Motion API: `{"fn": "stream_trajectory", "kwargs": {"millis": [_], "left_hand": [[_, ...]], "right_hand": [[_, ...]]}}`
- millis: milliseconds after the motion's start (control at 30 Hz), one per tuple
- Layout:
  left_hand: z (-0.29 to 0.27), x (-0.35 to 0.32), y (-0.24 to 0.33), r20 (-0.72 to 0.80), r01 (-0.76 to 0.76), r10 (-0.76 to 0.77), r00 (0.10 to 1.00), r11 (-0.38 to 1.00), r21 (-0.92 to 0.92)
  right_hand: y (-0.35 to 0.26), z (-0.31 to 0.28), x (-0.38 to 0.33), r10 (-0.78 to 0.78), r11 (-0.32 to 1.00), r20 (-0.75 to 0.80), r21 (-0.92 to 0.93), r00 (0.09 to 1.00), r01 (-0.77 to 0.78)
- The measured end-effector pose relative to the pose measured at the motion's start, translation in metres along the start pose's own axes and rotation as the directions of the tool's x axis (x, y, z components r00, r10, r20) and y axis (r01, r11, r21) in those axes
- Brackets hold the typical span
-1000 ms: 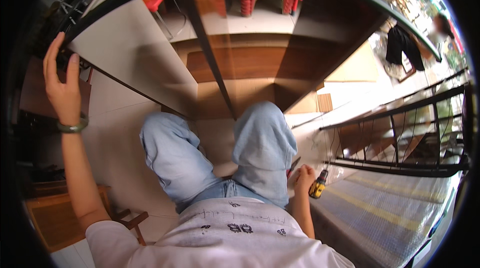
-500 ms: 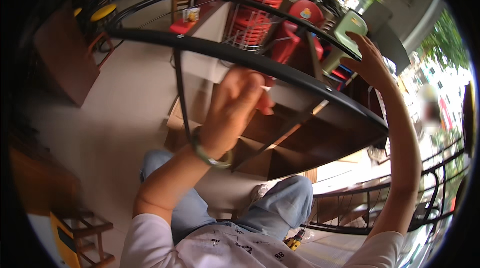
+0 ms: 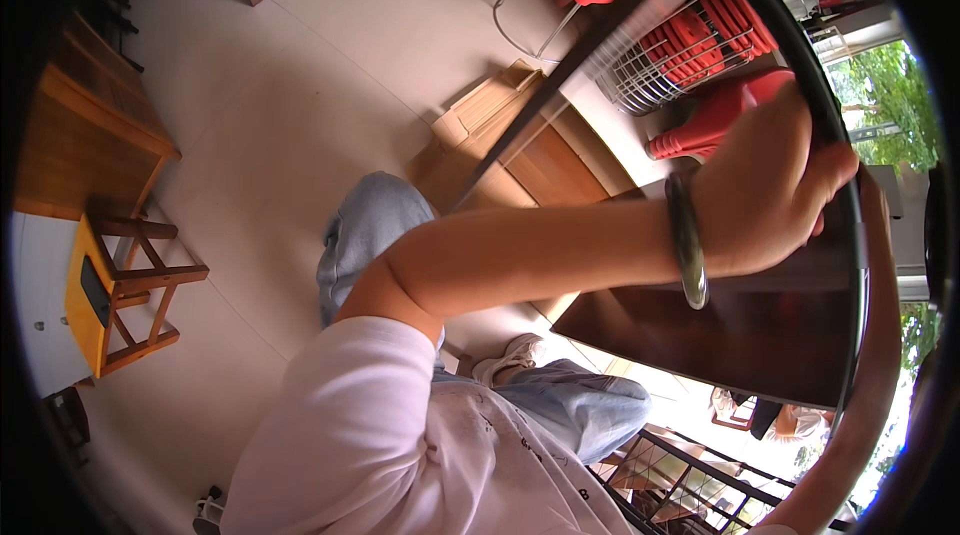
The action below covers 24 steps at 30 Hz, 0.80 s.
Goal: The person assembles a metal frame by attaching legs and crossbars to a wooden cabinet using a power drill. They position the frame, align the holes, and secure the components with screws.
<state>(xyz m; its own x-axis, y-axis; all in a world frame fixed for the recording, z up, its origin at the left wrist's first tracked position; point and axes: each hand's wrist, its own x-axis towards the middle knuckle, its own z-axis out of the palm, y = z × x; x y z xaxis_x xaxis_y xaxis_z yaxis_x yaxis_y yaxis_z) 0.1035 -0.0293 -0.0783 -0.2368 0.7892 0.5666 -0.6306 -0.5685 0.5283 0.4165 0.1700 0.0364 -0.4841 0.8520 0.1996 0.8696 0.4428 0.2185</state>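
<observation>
Grip of our left hand (image 3: 765, 190) was wrapped shut around the black curved metal bar (image 3: 835, 135) at far right, fingers hidden behind it, a dark green bangle (image 3: 686, 240) on the wrist. That bar ran top to bottom along the right, bowing outward, bordering the dark brown panel (image 3: 740, 325). Our right forearm (image 3: 870, 375) rose at the right edge; its grip we could not tell.

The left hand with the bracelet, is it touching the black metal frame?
Touching. The head view shows the left hand wrapped over the curved black metal frame, its fingers closed on the bar beside the dark wooden panel.
</observation>
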Motion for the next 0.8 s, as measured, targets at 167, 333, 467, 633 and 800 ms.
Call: {"fn": "stream_trajectory", "kwargs": {"millis": [167,333,467,633,800], "left_hand": [[-0.044,0.018,0.037,-0.019,-0.069,0.070,0.997,0.996,0.054],[-0.086,0.027,0.068,0.115,-0.071,0.052,0.992,0.983,0.169],[-0.096,0.022,0.064,0.020,-0.087,0.084,0.996,0.977,0.195],[-0.109,0.026,0.071,-0.133,0.026,0.012,0.991,0.961,0.274],[-0.129,0.033,0.069,-0.154,-0.030,0.052,0.987,0.990,0.139]], "right_hand": [[-0.018,-0.002,0.058,-0.199,0.979,0.178,0.076,0.964,0.188],[-0.065,0.019,0.104,-0.393,0.919,0.016,0.036,0.919,0.392],[-0.085,0.018,0.100,-0.472,0.879,0.027,0.090,0.881,0.468],[-0.121,0.026,0.116,-0.366,0.931,0.061,0.024,0.929,0.365],[-0.210,-0.045,0.067,-0.115,0.989,0.223,-0.067,0.968,0.133]]}}
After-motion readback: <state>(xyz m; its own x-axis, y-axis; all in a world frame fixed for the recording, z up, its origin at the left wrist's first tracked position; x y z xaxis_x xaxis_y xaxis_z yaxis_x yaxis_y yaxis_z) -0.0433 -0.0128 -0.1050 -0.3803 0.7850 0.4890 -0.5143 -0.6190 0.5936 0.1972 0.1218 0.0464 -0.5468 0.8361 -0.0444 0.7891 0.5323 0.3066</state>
